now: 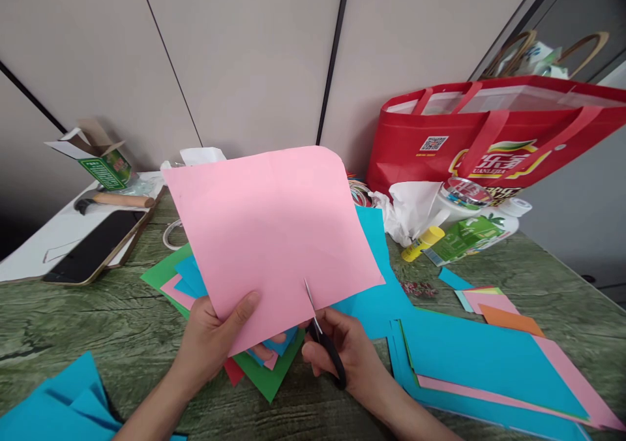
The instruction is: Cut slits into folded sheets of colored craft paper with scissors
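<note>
The left hand (215,333) pinches the pink sheet (274,232) by its lower edge, thumb on top, holding it up tilted over the green table (98,317). The right hand (349,353) grips black-handled scissors (323,336), blades biting into the sheet's bottom edge. Blue and green paper scraps (267,376) lie just beneath.

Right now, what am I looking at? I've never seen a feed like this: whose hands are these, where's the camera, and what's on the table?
One picture, from a camera on a person's head, looking down at their own bare hands. No machine. The left hand holds up a pink sheet. The right hand works black scissors, the blade in the sheet's lower edge. On the green table lie coloured papers, a glue stick, a phone and a red bag.
</note>
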`<state>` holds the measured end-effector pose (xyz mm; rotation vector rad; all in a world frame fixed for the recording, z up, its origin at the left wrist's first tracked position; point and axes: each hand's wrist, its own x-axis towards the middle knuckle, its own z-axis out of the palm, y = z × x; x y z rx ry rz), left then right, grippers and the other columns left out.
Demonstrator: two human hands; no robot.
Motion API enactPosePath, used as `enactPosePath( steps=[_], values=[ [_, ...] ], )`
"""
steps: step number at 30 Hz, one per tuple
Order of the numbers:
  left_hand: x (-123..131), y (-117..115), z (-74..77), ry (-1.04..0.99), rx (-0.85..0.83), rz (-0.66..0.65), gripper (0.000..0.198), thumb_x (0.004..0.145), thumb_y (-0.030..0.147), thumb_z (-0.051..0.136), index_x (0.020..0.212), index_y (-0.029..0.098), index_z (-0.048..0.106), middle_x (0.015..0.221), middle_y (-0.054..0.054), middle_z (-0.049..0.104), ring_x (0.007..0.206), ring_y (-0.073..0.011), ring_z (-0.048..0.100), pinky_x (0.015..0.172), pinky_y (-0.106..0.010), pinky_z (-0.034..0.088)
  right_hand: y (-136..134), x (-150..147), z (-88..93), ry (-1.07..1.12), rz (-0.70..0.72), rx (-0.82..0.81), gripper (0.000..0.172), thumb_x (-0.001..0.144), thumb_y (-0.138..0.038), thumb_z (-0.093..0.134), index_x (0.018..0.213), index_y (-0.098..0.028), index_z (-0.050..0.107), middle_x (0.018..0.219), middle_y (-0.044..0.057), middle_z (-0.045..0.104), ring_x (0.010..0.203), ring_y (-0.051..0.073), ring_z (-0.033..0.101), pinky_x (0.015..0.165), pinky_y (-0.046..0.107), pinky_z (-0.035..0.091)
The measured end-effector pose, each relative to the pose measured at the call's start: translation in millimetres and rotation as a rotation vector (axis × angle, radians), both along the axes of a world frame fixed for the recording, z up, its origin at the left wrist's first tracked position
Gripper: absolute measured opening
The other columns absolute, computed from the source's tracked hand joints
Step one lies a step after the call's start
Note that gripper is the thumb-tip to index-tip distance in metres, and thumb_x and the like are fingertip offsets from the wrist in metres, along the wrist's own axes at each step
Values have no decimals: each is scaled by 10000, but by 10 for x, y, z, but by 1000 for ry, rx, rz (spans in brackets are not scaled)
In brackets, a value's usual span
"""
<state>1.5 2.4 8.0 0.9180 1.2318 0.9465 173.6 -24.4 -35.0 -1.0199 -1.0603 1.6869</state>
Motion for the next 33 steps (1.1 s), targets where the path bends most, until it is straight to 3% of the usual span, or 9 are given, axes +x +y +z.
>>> enactPosePath(
  steps=[11, 19, 26, 33],
  values=[
    [37, -11, 56, 13, -14, 5, 187, 657, 329, 630, 597, 154, 656, 467, -39, 680, 312, -218, 597, 302, -296, 499, -12, 6, -81, -46, -7, -13, 269, 634, -338, 686, 745, -156, 522, 537, -56, 495, 372, 39, 377, 348, 164, 317],
    [12, -14, 12, 34, -43, -187, 258, 704, 375, 589, 622, 139, 653, 538, -59, 707, 405, -227, 636, 372, -310, 529, -7, 19, -65, -3, -73, 41, 316, 590, -320, 725, 768, -154, 523, 705, 18, 548, 642, 141, 503, 605, 261, 414],
    [72, -50, 21, 58, -2, -87, 254, 694, 367, 595, 581, 148, 658, 480, -70, 685, 343, -211, 605, 319, -288, 495, -3, 13, -18, -37, -64, 20, 318, 584, -352, 722, 732, -159, 517, 683, 21, 538, 625, 145, 487, 603, 268, 418],
    [50, -38, 22, 50, -10, -107, 264, 695, 369, 595, 573, 144, 660, 486, -78, 686, 355, -217, 610, 328, -299, 503, -5, 15, -5, -27, -40, 45, 284, 629, -342, 695, 749, -147, 527, 670, 12, 527, 588, 121, 441, 576, 248, 389]
  ],
)
